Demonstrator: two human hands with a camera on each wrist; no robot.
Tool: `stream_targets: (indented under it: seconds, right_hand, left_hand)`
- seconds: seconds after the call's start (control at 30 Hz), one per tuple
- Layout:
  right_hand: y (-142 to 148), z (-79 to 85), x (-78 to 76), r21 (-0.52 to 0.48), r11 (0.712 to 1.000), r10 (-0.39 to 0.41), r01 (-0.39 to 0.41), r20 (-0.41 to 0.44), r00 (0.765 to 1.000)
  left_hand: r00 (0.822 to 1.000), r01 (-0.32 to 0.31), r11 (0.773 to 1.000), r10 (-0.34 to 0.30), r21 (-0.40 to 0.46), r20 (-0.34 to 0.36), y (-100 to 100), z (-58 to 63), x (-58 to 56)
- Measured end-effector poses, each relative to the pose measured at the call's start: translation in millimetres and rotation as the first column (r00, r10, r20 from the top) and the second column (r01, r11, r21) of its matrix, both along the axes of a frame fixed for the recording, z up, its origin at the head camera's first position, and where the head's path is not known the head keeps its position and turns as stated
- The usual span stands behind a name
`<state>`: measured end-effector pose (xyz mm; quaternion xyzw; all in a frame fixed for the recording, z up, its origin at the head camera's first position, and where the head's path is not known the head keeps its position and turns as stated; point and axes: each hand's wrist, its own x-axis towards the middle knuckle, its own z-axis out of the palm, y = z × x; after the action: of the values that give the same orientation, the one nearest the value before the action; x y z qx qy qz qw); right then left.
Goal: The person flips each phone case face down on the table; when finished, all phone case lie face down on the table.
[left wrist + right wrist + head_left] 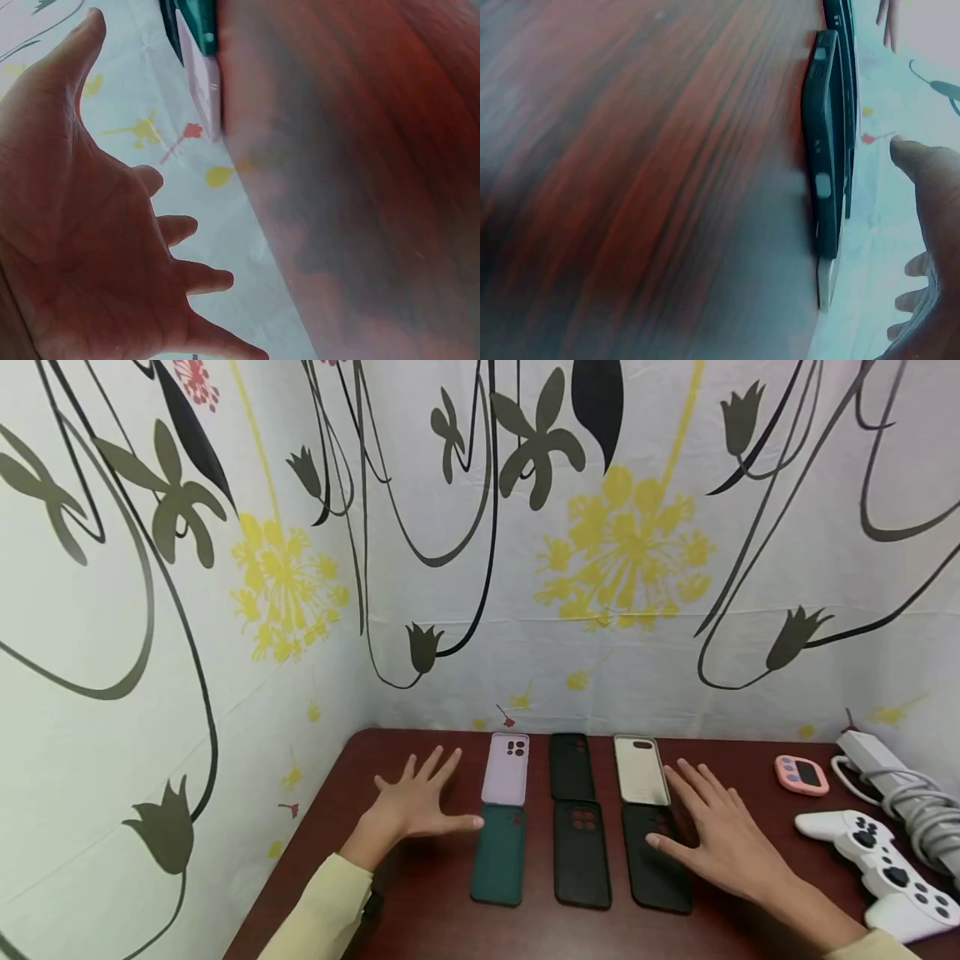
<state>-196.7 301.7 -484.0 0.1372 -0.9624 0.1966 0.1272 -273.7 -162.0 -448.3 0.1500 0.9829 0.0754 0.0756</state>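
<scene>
Phone cases lie on the dark red table in two rows of three. The back row has a lilac case (pixel 505 770), a black case (pixel 572 767) and a cream case (pixel 641 771). In front of them are a teal case (pixel 498 856), a black case with a square camera cutout (pixel 582 856) and another black case (pixel 651 860). My left hand (pixel 411 806) hovers with fingers spread left of the lilac and teal cases, its thumb overlapping the teal one. My right hand (pixel 723 839), also spread, is over the right side, its thumb overlapping the front right black case. Neither holds anything.
To the right lie a pink timer-like device (pixel 801 776), a white game controller (pixel 877 868) and a white power strip with a coiled cord (pixel 911 802). A flower-patterned cloth (pixel 480 693) hangs behind the table (pixel 420 918) and along its left side.
</scene>
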Motion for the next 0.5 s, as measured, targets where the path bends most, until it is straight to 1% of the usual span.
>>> stream_targets:
  seconds: [0.1, 0.2, 0.3, 0.4, 0.47, 0.5]
  right_hand:
    - [-8.7, 3.6, -4.7, -0.017, 0.999, 0.049, -0.050, -0.069, 0.996]
    - [-17.8, 5.8, -9.8, -0.027, 0.997, 0.073, -0.076, -0.098, 0.992]
    - [-28.5, 7.7, -14.1, -0.049, 0.996, 0.077, -0.081, -0.084, 0.994]
    - [-41.2, 9.2, -17.8, -0.097, 0.991, 0.086, -0.092, -0.063, 0.994]
    - [-50.5, 10.0, -20.3, -0.140, 0.985, 0.096, -0.101, -0.044, 0.994]
    - [-55.1, 10.2, -21.7, -0.167, 0.980, 0.105, -0.110, -0.039, 0.994]
  left_hand:
    - [0.999, 0.037, 0.997, -0.038, 0.062, 0.006, 5.1, 3.5, -3.4]
    - [0.995, 0.086, 0.982, -0.092, 0.166, 0.027, 8.9, 4.5, -8.0]
    - [0.985, 0.146, 0.947, -0.167, 0.286, 0.051, 11.7, 4.7, -15.7]
    - [0.972, 0.192, 0.907, -0.228, 0.374, 0.056, 13.4, 5.9, -23.4]
    - [0.967, 0.211, 0.884, -0.252, 0.418, 0.045, 14.5, 6.3, -28.2]
    - [0.966, 0.210, 0.874, -0.255, 0.438, 0.044, 14.9, 6.6, -30.0]
